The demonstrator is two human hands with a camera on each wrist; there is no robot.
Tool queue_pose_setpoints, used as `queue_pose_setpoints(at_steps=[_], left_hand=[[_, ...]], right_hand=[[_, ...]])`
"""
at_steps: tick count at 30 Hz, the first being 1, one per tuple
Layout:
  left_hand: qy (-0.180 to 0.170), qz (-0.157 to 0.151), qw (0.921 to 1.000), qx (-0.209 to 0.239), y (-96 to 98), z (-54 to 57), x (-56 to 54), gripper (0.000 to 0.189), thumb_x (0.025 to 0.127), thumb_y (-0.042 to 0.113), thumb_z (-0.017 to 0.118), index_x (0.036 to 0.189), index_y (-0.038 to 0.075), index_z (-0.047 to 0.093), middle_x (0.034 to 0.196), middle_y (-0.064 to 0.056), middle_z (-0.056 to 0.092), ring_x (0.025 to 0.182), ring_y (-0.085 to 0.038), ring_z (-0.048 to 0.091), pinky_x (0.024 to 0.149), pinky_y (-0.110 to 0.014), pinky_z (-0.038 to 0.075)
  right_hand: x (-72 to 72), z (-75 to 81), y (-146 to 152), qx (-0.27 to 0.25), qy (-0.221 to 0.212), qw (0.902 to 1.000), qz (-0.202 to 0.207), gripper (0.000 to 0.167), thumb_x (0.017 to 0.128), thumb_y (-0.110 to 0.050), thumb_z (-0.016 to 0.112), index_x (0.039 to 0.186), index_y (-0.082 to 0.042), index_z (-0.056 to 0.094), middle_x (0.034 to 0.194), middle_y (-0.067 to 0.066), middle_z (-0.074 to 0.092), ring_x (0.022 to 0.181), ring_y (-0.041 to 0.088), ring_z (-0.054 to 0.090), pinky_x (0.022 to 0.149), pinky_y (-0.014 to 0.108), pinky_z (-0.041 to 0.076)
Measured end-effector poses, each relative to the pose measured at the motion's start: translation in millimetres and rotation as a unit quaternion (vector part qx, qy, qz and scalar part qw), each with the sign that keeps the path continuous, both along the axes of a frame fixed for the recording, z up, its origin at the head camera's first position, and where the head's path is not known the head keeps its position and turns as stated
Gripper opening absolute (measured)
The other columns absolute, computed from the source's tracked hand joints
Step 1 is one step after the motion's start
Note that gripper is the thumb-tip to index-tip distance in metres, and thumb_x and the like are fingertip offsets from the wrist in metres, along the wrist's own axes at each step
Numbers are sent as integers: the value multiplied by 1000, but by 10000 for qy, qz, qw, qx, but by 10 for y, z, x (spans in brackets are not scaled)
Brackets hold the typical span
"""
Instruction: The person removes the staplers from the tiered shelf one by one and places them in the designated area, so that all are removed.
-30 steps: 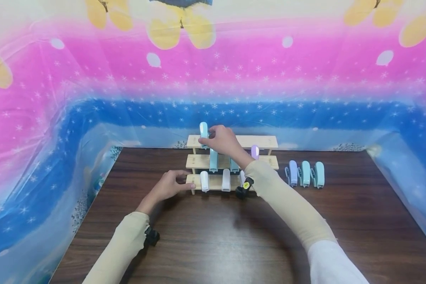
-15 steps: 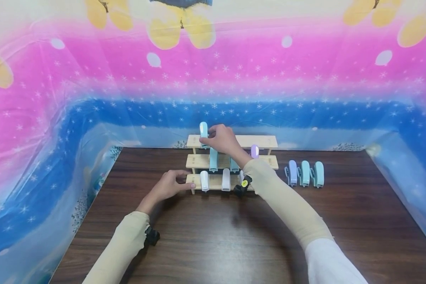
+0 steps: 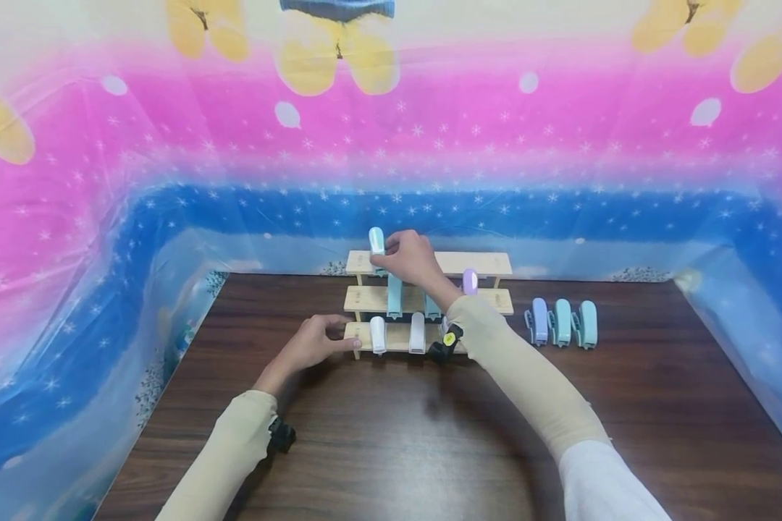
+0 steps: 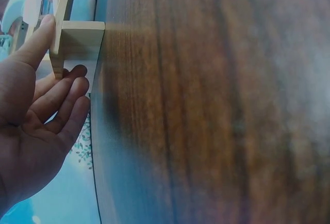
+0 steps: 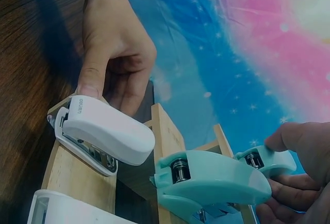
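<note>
A three-tier wooden display rack [image 3: 472,262] stands at the back of the table. My left hand [image 3: 309,346] grips the left end of its lowest shelf, thumb on top and fingers under the board [image 4: 82,30]. At the left end of the top shelf, my right hand [image 3: 413,259] pinches a mint-green stapler [image 3: 376,239] between thumb and fingers. Another mint stapler [image 5: 211,177] sits on the middle shelf, with a second teal one [image 3: 433,305] and a purple one [image 3: 470,281] farther right. White staplers [image 3: 378,335] line the lowest shelf; my right forearm partly hides one.
Right of the rack, a lavender stapler [image 3: 539,321] and two mint staplers [image 3: 562,322] stand side by side on the dark wooden table [image 3: 391,434]. A patterned cloth [image 3: 495,210] hangs behind and along both sides.
The head view has shifted very slightly. Both hands keep their holds, and the stapler stays at the left end of the top shelf.
</note>
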State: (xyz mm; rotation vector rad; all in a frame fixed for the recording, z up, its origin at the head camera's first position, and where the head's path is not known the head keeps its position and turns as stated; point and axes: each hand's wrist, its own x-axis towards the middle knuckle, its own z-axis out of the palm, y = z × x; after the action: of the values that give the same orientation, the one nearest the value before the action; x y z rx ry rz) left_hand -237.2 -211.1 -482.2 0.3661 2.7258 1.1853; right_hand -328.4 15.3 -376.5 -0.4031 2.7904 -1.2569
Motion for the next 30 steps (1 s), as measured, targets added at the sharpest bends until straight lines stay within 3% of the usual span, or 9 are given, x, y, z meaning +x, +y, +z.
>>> queue_pose_setpoints(at_steps=[5, 19, 30], left_hand=[[2, -1, 10000, -13, 16, 2, 3, 59, 91, 41, 79, 134, 4, 65, 128, -16, 68, 113, -26, 66, 93, -48, 54], [51, 36, 10000, -35, 15, -4, 2, 58, 90, 41, 79, 132, 3, 66, 127, -16, 69, 114, -27, 66, 94, -48, 54], [44, 32, 10000, 18, 9, 4, 14, 59, 91, 40, 79, 134, 2, 65, 126, -17, 69, 114, -28, 66, 95, -50, 53]], right_hand=[[-3, 21, 24, -116, 17, 9999, -49, 42, 89, -34, 79, 118, -5, 71, 105, 6, 74, 87, 18, 69, 71, 30, 57], [104, 251, 163, -314, 414, 9985, -144, 46, 88, -40, 80, 119, -7, 71, 103, 3, 74, 94, 18, 69, 81, 35, 57], [167, 288, 359, -624, 655, 9954, -304, 48, 87, -42, 81, 120, -8, 71, 104, 1, 73, 99, 17, 67, 88, 37, 56]])
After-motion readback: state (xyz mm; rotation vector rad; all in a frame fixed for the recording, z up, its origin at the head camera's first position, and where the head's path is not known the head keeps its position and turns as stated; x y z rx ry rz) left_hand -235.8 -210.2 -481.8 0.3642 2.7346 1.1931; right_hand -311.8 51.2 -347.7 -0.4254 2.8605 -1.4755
